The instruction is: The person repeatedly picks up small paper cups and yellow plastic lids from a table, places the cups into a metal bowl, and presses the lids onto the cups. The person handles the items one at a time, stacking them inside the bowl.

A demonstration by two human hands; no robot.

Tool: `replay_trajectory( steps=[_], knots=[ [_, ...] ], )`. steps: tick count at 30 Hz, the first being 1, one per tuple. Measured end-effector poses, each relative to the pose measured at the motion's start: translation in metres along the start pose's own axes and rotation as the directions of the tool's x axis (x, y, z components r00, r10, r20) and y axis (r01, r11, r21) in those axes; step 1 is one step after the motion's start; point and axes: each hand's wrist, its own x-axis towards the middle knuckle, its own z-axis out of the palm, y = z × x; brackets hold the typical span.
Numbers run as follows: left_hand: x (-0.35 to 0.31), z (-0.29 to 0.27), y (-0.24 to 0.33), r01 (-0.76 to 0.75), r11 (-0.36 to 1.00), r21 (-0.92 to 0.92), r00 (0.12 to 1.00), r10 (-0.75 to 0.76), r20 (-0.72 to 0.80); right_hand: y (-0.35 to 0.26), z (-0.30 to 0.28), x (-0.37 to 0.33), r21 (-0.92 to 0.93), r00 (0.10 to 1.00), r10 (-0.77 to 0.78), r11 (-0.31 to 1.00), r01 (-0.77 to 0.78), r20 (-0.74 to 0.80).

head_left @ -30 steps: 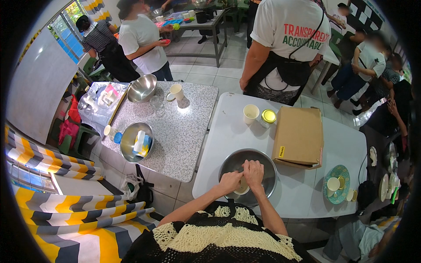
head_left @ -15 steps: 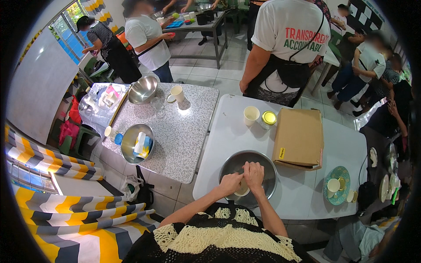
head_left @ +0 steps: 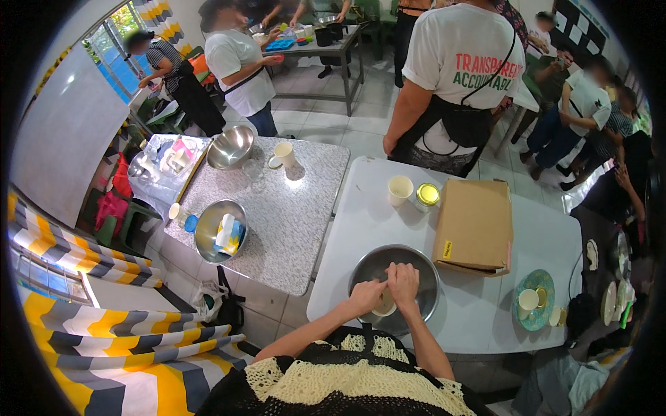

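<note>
Both my hands are together above a large steel mixing bowl on the white table. My left hand is closed, its fingertips against the other hand. With its fingers curled down, my right hand is closed too. Whatever they pinch between them is hidden by the fingers. Just below them a cream-coloured round cup shows inside the bowl, partly covered by my left hand and wrist.
Beyond the bowl stand a paper cup, a jar with a yellow lid and a cardboard box. A teal patterned plate with cups lies right. On the speckled table are two more steel bowls. A person stands close beyond the white table.
My view has tilted a little, so the tables sit slightly lower in the picture. My hands stay closed together over the bowl, with little visible shift.
</note>
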Motion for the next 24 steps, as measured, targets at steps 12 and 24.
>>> replay_trajectory(
  steps=[12,24],
  knots=[
    [-0.0023,-0.0046,0.0046,-0.002,1.000,0.006,0.999,0.002,-0.037,0.0018,0.0011,-0.0021,0.008,1.000,-0.013,1.000,0.013,-0.014],
    [-0.0013,-0.0004,0.0027,-0.007,1.000,0.013,0.999,0.007,-0.038,0.0040,0.0025,-0.0021,0.003,1.000,-0.001,1.000,0.001,-0.006]
  ],
)
